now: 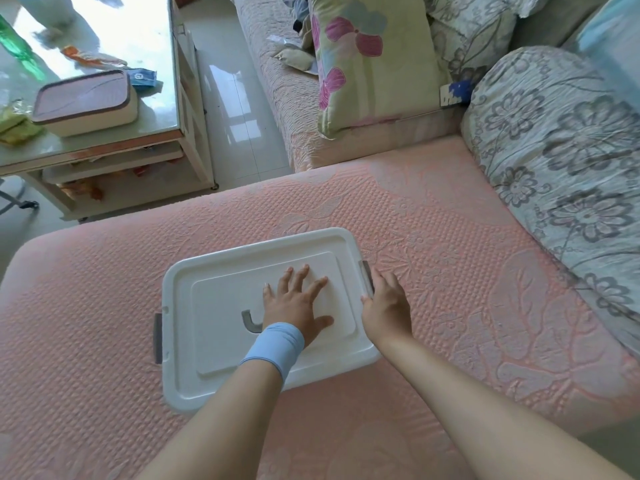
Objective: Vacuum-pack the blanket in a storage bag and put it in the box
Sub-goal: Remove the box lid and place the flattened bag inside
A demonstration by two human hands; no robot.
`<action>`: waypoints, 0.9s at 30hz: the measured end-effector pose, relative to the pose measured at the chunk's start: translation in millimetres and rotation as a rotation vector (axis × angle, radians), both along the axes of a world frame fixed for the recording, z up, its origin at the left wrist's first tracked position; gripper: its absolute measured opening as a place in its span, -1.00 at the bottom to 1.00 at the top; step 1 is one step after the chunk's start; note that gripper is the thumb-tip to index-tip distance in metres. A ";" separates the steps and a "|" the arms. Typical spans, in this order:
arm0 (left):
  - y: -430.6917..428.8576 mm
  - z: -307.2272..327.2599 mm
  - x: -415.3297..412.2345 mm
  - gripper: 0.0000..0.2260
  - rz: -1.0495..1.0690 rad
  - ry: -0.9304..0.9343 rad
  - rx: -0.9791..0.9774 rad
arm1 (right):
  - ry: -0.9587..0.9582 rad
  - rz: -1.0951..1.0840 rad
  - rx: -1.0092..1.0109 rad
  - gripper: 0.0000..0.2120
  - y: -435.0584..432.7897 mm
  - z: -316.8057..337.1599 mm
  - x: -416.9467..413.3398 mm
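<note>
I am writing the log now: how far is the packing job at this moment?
Looks done: the box lid is on, so its contents are hidden. In hand: the left hand presses flat on the lid; the right hand holds the right latch. Left: perhaps checking the left latch.

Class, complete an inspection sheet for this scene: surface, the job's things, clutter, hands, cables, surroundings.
Surface: pink quilted sofa cushion, bearing the box.
Job's things: white storage box with lid on; grey left latch; blanket and bag not seen.
Clutter: lidded container and wrappers on glass table.
Hands: left hand flat on lid; right hand curled over right latch.
Cables: nothing seen.
Surroundings: floral pillow, patterned bolster, tiled floor.
</note>
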State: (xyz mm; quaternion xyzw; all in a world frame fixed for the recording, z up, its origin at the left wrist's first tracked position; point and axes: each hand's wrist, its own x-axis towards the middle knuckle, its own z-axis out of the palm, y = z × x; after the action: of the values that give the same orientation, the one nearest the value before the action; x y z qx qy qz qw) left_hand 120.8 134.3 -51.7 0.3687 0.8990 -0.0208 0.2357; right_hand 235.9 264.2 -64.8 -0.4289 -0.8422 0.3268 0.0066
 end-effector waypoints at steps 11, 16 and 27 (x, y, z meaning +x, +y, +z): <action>-68.5 -12.2 -22.2 -0.68 0.201 0.184 0.407 | -0.259 0.479 0.377 -0.31 -42.1 27.8 -37.0; -139.9 -6.1 -47.8 -0.49 0.414 0.312 0.229 | -0.196 0.862 0.198 -0.35 -114.2 24.3 -74.8; -200.7 9.6 -69.7 -0.55 0.847 -0.072 0.527 | -0.238 1.032 0.255 -0.13 -167.3 -9.1 -97.8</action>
State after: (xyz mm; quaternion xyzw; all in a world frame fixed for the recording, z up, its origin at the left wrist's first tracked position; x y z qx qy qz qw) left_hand 51.0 -66.4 -42.1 0.0187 0.9357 0.3173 0.1529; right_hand 138.1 96.9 -73.9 0.0102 -0.9712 0.1320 -0.1982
